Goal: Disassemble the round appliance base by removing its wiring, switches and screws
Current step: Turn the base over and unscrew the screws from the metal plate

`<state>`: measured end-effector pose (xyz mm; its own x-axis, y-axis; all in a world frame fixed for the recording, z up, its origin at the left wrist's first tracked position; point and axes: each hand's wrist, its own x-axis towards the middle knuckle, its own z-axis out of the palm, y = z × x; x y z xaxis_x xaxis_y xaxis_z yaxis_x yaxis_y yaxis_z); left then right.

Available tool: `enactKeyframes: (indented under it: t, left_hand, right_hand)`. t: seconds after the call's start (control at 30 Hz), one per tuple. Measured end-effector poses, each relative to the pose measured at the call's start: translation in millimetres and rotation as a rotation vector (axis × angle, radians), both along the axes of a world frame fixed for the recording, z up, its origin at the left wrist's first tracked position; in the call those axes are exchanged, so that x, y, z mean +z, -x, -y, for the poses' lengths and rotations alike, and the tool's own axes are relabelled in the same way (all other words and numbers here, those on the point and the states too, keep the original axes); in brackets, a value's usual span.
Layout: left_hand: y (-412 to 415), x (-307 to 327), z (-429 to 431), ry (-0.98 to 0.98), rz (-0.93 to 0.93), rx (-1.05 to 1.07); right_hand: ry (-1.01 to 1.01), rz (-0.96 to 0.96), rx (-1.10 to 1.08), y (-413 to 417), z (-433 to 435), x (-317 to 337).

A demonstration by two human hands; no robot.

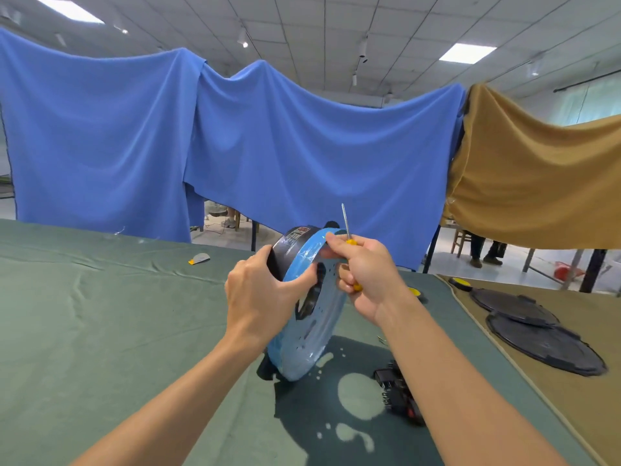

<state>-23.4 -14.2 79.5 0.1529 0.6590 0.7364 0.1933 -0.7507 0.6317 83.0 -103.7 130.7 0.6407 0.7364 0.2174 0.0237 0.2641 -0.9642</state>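
The person is standing the round black appliance base (312, 331), its perforated face covered in blue film, on edge on the green cloth tabletop (100, 314), with its lower rim touching the cloth. The left hand (258, 290) is gripping the base's near-left rim, fingers curled over the black wall and thumb pressing across the blue edge. The right hand (366, 274) is working at the base's upper rim. Its lower fingers are wrapping the handle of a yellow-handled screwdriver (346, 223), whose steel shaft is pointing up above the base, while thumb and forefinger are pinching at the blue rim.

Just right of the base's foot, a black bundle of wiring and switch parts (400, 395) is lying on the cloth, apparently already out. Further right of the base, two flat black round plates (544, 341) are overlapping on a tan cloth.

The step in hand is probably turning the base to find the remaining screws, or lifting the film at the rim; which one is unclear. The next move is calling for a steady left-hand hold, then turning the screwdriver tip down into a screw head.
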Motion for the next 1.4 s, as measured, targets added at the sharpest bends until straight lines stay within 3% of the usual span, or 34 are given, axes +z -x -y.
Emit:
enactKeyframes:
  t: [0.17,0.5,0.7,1.03,1.23,1.4]
  left_hand:
    - [9.0,7.0,-20.6,0.437,0.071,-0.017]
    - [5.7,-3.7,-57.4,0.900,0.174,-0.275]
    - [2.5,-33.8,-79.6,1.099,0.046,-0.421]
    - [1.6,-55.2,-109.2,1.149,-0.199,-0.540]
    - [-7.1,-63.4,-112.8,1.062,-0.240,-0.340]
    - [-11.7,-67.9,-111.0,1.006,-0.222,-0.343]
  right_hand:
    - [0.125,0.070,-0.020,-10.4,13.3,-14.8]
    - [0.245,0.111,-0.098,-39.0,7.9,-29.8]
    - [0.355,0.195,-0.100,-52.3,-1.7,-44.5]
    - [0.490,0.282,-0.095,-61.4,-25.7,-64.7]
    - [0.555,0.600,-0.228,-69.1,-24.6,-75.5]
    - [0.613,0.754,-0.244,-64.4,-21.3,-82.0]
